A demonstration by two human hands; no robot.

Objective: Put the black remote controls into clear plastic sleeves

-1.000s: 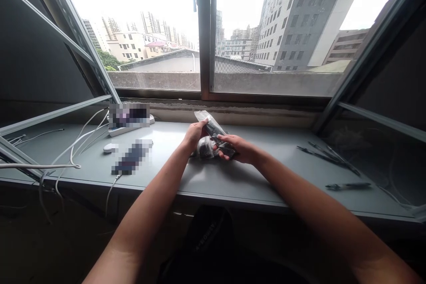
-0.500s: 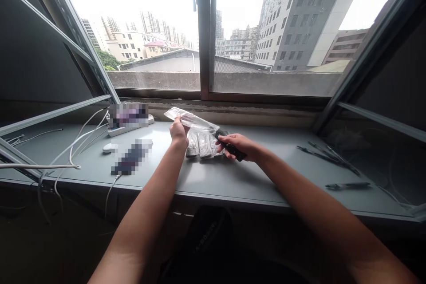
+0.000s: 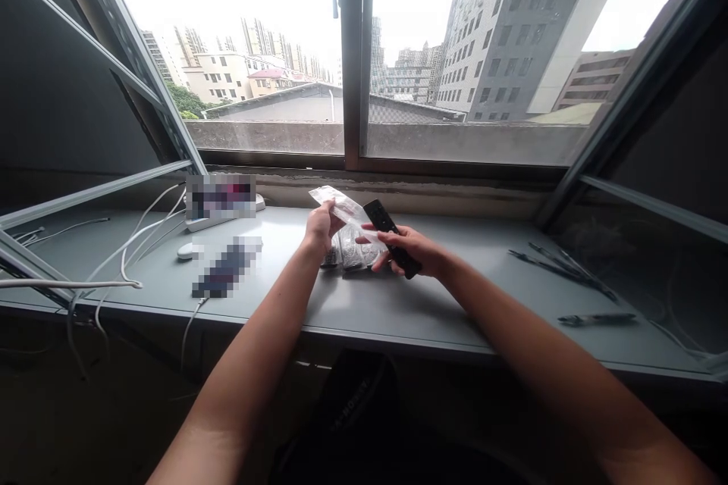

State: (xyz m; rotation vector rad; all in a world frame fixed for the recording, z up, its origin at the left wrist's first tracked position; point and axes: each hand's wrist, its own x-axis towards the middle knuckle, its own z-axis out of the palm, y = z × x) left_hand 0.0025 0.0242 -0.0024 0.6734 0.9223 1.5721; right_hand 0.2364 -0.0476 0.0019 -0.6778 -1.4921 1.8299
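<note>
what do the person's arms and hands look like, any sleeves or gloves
The left hand and right hand are bare and ungloved. No sleeve, watch or bracelet shows on the left arm or right arm. I cannot make out any rings.

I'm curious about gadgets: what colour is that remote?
The remote is black; it shows best in the head view.

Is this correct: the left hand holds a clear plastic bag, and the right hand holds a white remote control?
No: the remote control in the right hand is black, not white, as the head view shows. The left hand holds the plastic bag.
</note>
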